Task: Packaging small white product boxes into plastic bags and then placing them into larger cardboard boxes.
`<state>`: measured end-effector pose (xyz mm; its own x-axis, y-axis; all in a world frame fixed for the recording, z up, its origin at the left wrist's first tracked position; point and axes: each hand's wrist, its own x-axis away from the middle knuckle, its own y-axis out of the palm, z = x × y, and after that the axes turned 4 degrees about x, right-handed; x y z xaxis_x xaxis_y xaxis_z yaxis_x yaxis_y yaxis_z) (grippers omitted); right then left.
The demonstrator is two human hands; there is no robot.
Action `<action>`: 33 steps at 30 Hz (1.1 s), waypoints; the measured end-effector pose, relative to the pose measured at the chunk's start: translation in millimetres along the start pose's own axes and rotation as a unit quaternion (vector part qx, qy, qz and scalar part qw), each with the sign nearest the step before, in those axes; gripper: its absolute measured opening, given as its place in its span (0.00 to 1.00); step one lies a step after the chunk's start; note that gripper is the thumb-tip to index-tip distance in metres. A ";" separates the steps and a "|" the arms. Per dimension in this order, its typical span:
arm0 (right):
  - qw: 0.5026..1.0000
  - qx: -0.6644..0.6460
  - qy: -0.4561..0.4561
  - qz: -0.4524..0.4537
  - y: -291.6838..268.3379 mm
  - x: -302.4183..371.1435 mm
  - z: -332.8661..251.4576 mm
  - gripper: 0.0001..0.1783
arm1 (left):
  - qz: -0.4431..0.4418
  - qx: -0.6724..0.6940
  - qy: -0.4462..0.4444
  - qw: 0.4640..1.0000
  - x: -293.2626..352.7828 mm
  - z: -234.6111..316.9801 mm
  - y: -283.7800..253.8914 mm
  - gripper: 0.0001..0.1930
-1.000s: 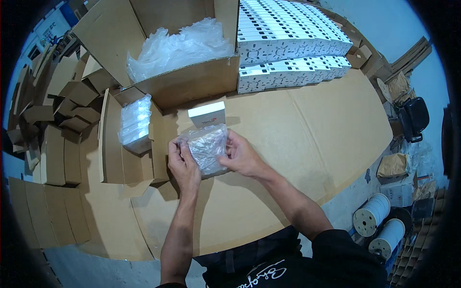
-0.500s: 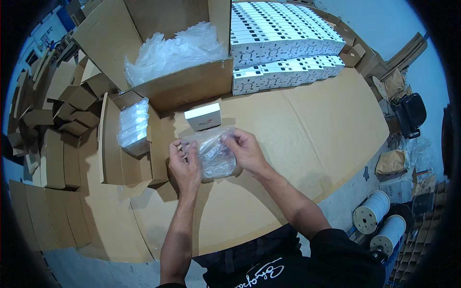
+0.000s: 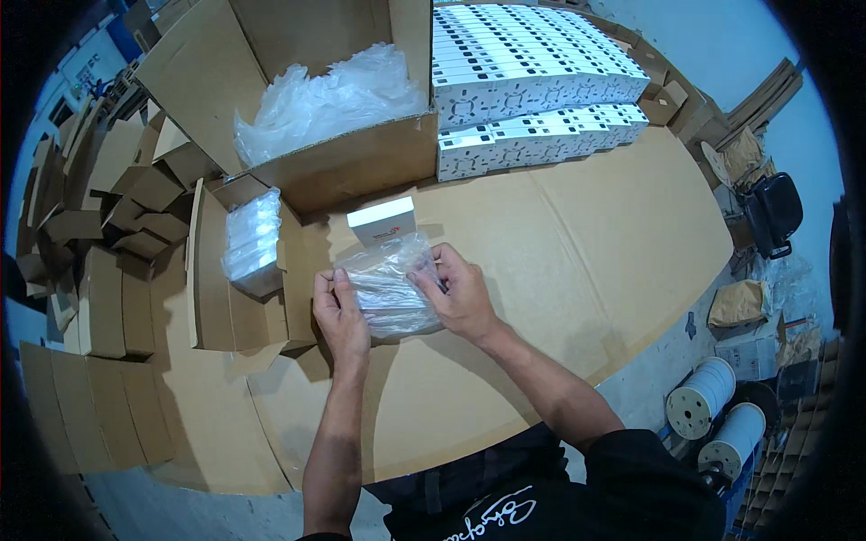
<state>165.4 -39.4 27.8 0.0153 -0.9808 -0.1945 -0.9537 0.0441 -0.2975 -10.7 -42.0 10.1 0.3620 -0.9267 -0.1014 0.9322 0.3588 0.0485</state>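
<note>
Clear crinkled plastic, a small bag (image 3: 390,287), lay pinched between both hands just above the cardboard-covered worktop (image 3: 577,234). From overhead, the left hand (image 3: 340,311) had its fingers clamped on the bag's left edge and the right hand (image 3: 458,290) gripped the right edge. To my eye, keeping the film taut and level would serve best. It looked glossy and wrinkled, sitting just before a small white box (image 3: 382,221).
</note>
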 end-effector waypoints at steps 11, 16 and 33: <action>0.999 -0.025 0.043 0.022 -11.1 -7.1 20.6 0.09 | -0.103 0.081 -0.098 0.986 20.2 17.9 11.6 0.10; 0.978 -0.189 0.058 0.066 -10.7 -13.8 14.2 0.07 | -0.167 0.073 -0.175 0.968 19.7 25.2 1.6 0.08; 0.993 -0.090 0.029 -0.067 -17.5 -7.0 -1.2 0.15 | -0.099 0.035 -0.089 0.990 12.4 0.8 -2.3 0.12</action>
<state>181.6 -33.5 35.5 0.1333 -0.9850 -0.1091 -0.9825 -0.1169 -0.1451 -8.4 -54.4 9.5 0.1596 -0.9853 0.0612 0.9794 0.1658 0.1156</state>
